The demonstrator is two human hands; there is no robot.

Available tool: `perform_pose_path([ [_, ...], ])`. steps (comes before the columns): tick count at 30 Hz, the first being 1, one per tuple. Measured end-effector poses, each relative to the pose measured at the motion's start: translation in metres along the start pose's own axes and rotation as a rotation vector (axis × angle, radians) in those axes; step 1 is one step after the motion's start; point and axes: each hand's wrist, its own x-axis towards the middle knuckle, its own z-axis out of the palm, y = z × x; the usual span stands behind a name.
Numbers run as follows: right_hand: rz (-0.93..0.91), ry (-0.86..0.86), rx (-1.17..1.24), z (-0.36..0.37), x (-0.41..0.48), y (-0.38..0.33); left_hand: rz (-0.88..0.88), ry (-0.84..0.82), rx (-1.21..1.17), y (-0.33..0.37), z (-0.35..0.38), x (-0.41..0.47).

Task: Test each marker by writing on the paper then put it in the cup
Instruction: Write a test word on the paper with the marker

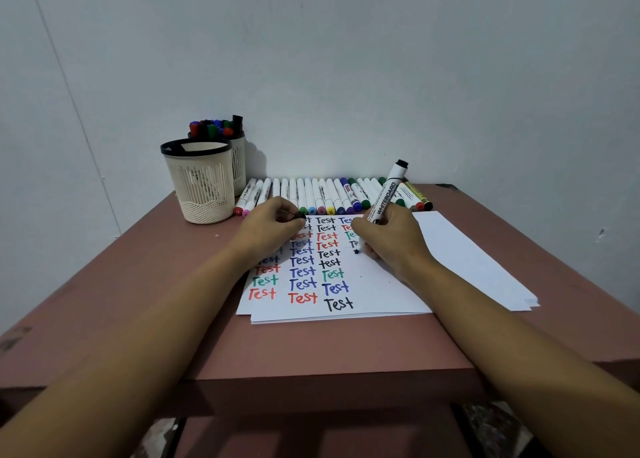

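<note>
In the left of the frame two cups stood on the counter (311,350). The nearer cup (202,184) showed nothing above its rim. The farther cup (238,156), just behind it, was packed with capped markers. To their right a row of markers (311,196) lay side by side along the counter's back edge, by the wall.

Left of centre, the left grip (268,230) rested on the upper left of the paper (377,295) and pinched a black cap (299,216) between thumb and fingers. The paper carried columns of "Test" in red, green, blue and black.

Right of centre, the right grip (393,244) was closed around a black marker (387,194). The marker's tail tilted toward the upper right and its tip touched the paper under the short fourth column, where a black dot showed.

We judged that the writing step was in hand, with the word barely begun. The next move called for finishing the word, pressing the cap back on, and carrying the marker leftward over the written columns to a cup.

The right part of the paper lay blank, with spare sheets fanned toward the right edge of the frame. The stack's near edge sat well back from the counter's front edge, while the cups stood near its left edge, so a careless reach might have nudged them.
</note>
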Motion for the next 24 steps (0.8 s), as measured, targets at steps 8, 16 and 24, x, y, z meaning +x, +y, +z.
perform_pose_path([
  [8, 0.056, 0.118, 0.119, -0.0024, 0.0011, -0.0016, -0.002, -0.005, 0.001, -0.0001, -0.0002, 0.0004],
  [16, 0.017, 0.1, -0.012, -0.0001, 0.0002, 0.0011, -0.001, -0.004, -0.005, 0.0014, -0.0004, -0.001],
  [24, 0.032, 0.062, 0.008, -0.0014, 0.0016, 0.0012, -0.003, 0.005, 0.01, 0.0017, -0.0001, -0.0006],
])
